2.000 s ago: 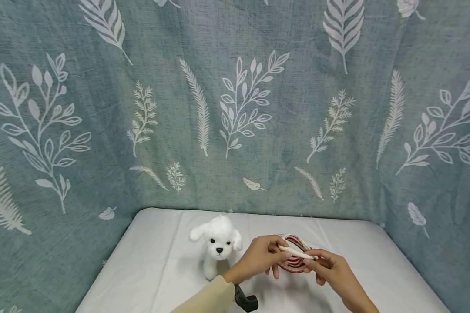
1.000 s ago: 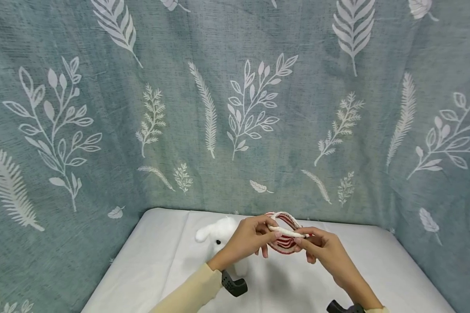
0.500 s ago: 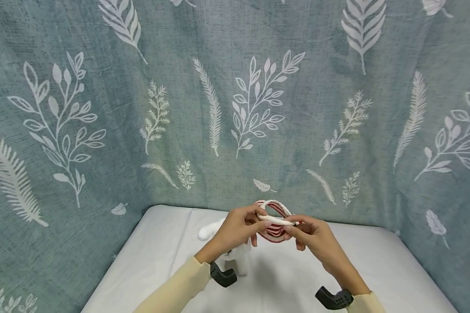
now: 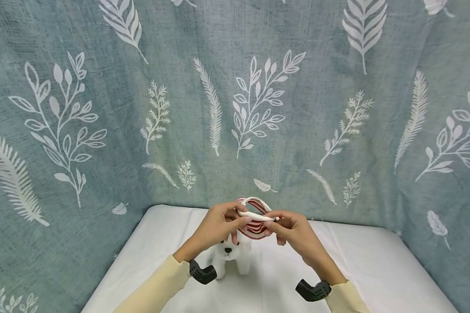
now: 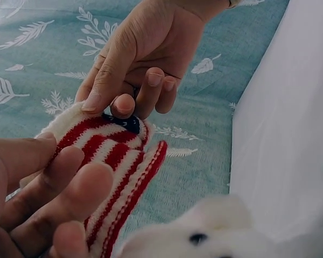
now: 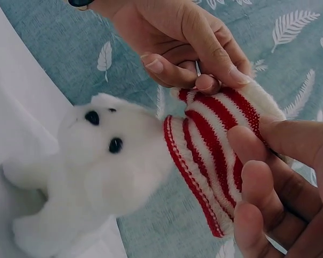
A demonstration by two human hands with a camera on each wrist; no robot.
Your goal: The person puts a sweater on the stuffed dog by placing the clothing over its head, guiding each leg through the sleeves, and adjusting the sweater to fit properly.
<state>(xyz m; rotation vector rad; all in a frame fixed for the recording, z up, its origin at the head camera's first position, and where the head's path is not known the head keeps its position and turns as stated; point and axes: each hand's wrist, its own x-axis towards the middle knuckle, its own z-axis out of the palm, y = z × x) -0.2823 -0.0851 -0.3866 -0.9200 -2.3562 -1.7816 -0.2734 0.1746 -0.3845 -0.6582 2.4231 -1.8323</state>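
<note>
My left hand [image 4: 218,224] and right hand [image 4: 291,228] pinch the white edge of a small knitted sweater [image 4: 255,227], one on each side, thumbs facing me. The sweater has red and white stripes, and a dark blue patch shows in the left wrist view. Its loop stands spread into an opening in the head view. Behind and below it stands a white plush dog [image 4: 228,253] on the table, its head top overlapped by the sweater and left hand. In the right wrist view the sweater's red lower hem [image 6: 191,183] lies right at the dog's head [image 6: 113,145].
A white-covered table [image 4: 360,261] carries the dog. Blue-green leaf-print cloth [image 4: 250,95] hangs at the back and both sides. Dark devices [image 4: 313,290] are strapped to both wrists.
Both hands have carried the sweater left and farther away, from right of the plush dog to over its head. The grip on the white edge looks the same. The head view has shifted slightly.
</note>
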